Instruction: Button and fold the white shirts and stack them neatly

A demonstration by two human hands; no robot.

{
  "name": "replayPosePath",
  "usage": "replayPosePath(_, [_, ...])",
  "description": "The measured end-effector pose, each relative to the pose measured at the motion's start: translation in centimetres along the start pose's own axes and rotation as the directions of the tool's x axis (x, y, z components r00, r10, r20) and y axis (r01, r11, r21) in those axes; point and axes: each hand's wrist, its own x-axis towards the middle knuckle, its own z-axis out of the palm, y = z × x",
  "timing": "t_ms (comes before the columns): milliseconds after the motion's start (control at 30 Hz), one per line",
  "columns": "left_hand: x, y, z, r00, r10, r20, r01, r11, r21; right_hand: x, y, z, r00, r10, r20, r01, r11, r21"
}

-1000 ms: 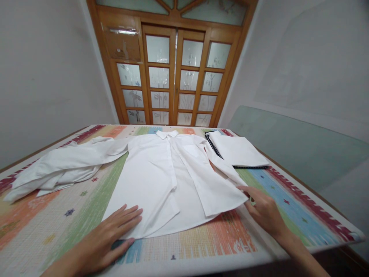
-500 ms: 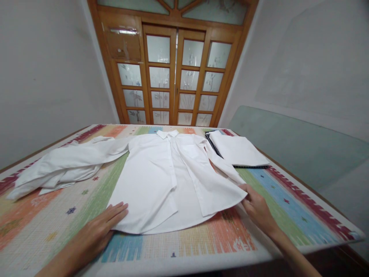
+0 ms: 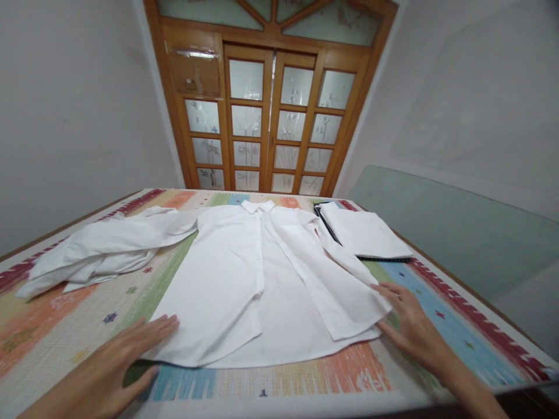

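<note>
A white collared shirt [image 3: 218, 273] lies front up on the table, its front parted so that the inside of the back shows. Its collar points away from me. At the lower left hem, my left hand [image 3: 131, 355] rests with outstretched fingers on the cloth and the thumb apart. My right hand [image 3: 406, 320] is at the lower right edge of the shirt, fingertips touching the fabric, with thumb and fingers apart. One sleeve [image 3: 343, 256] of the shirt runs along its right side, partly hidden under the front panel.
Crumpled white cloth [image 3: 105, 244] spreads to the left of the shirt. At the back right sits a folded white cloth [image 3: 367, 233] on something dark. A colourful patterned tablecloth [image 3: 257, 381] covers the table. Beyond stand wooden glazed doors [image 3: 271, 116]; a pale green panel [image 3: 445, 221] leans on the right.
Both hands have moved outward, and the shirt's lower hem has spread wider and come nearer to me. The right hand's fingers have loosened from the hem edge. The view has shifted slightly.
</note>
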Motion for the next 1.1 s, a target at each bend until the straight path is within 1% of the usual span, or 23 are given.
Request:
replayPosePath(33, [0.8, 1.0, -0.6, 1.0, 0.013, -0.002, -0.013, 1.0, -0.008, -0.1, -0.6, 0.1, 0.998, -0.068, -0.017, 0.067, 0.997, -0.043])
replayPosePath(100, [2.9, 3.5, -1.6, 0.999, 0.03, -0.013, -0.031, 0.999, -0.043, 0.1, -2.5, 0.2, 0.977, -0.214, 0.023, 0.215, 0.972, -0.099])
replayPosePath(167, [5.4, 6.4, -2.0, 0.997, 0.072, 0.008, -0.071, 0.991, -0.112, 0.6, -4.8, 0.6, 0.929, -0.348, 0.125, 0.361, 0.926, -0.107])
replayPosePath(233, [7.8, 9.1, -1.6, 0.992, 0.114, 0.062, -0.102, 0.98, -0.174, 1.3, -7.2, 1.3, 0.874, -0.424, 0.239, 0.452, 0.888, -0.078])
replayPosePath(300, [9.8, 11.2, -0.5, 0.987, 0.109, 0.116, -0.09, 0.983, -0.161, 2.2, -9.2, 2.4, 0.845, -0.396, 0.36, 0.442, 0.895, -0.052])
replayPosePath(333, [10.6, 12.1, 0.2, 0.981, 0.103, 0.163, -0.08, 0.987, -0.138, 2.6, -10.0, 2.9, 0.83, -0.37, 0.417, 0.428, 0.902, -0.053])
replayPosePath(367, [11.3, 12.7, 0.8, 0.975, 0.093, 0.202, -0.071, 0.991, -0.111, 3.1, -10.6, 3.3, 0.827, -0.331, 0.455, 0.401, 0.914, -0.064])
replayPosePath(433, [12.3, 13.5, 1.9, 0.96, 0.076, 0.268, -0.061, 0.996, -0.063, 3.9, -11.3, 3.7, 0.834, -0.246, 0.494, 0.334, 0.937, -0.097])
replayPosePath(500, [12.9, 13.8, 2.5, 0.946, 0.061, 0.318, -0.053, 0.998, -0.032, 4.7, -11.6, 3.4, 0.848, -0.172, 0.501, 0.265, 0.957, -0.12])
replayPosePath(533, [13.1, 13.8, 2.7, 0.94, 0.051, 0.337, -0.046, 0.999, -0.023, 5.1, -11.7, 3.0, 0.848, -0.136, 0.513, 0.232, 0.964, -0.127])
replayPosePath(567, [13.2, 13.8, 2.9, 0.935, 0.038, 0.353, -0.034, 0.999, -0.018, 5.4, -11.7, 2.6, 0.837, -0.096, 0.539, 0.2, 0.97, -0.138])
replayPosePath(600, [13.3, 13.8, 3.0, 0.93, 0.025, 0.367, -0.021, 1.0, -0.013, 5.7, -11.8, 2.1, 0.816, -0.052, 0.576, 0.169, 0.974, -0.152])
replayPosePath(700, [13.6, 13.6, 3.1, 0.915, 0.003, 0.404, -0.006, 1.0, 0.006, 6.2, -11.9, 1.1, 0.728, 0.094, 0.679, 0.078, 0.973, -0.219])
replayPosePath(767, [13.8, 13.5, 3.0, 0.917, 0.035, 0.398, -0.04, 0.999, 0.004, 6.3, -12.1, 1.0, 0.69, 0.172, 0.703, 0.034, 0.962, -0.269])
replayPosePath(833, [13.8, 13.5, 2.6, 0.924, 0.115, 0.365, -0.109, 0.993, -0.039, 6.2, -12.3, 1.1, 0.673, 0.215, 0.707, 0.024, 0.95, -0.312])
replayPosePath(900, [13.7, 13.6, 2.2, 0.918, 0.218, 0.332, -0.194, 0.975, -0.105, 6.1, -12.5, 1.2, 0.669, 0.222, 0.709, 0.046, 0.94, -0.338])
replayPosePath(967, [13.4, 13.7, 2.0, 0.9, 0.293, 0.324, -0.259, 0.955, -0.143, 6.1, -12.8, 1.3, 0.669, 0.212, 0.713, 0.074, 0.935, -0.347])
replayPosePath(1033, [13.1, 13.9, 2.2, 0.889, 0.317, 0.329, -0.283, 0.947, -0.149, 6.2, -13.0, 1.3, 0.658, 0.206, 0.724, 0.089, 0.934, -0.347])
replayPosePath(1100, [13.0, 14.0, 2.4, 0.892, 0.312, 0.329, -0.275, 0.949, -0.155, 6.6, -13.0, 1.2, 0.649, 0.2, 0.734, 0.092, 0.937, -0.336])
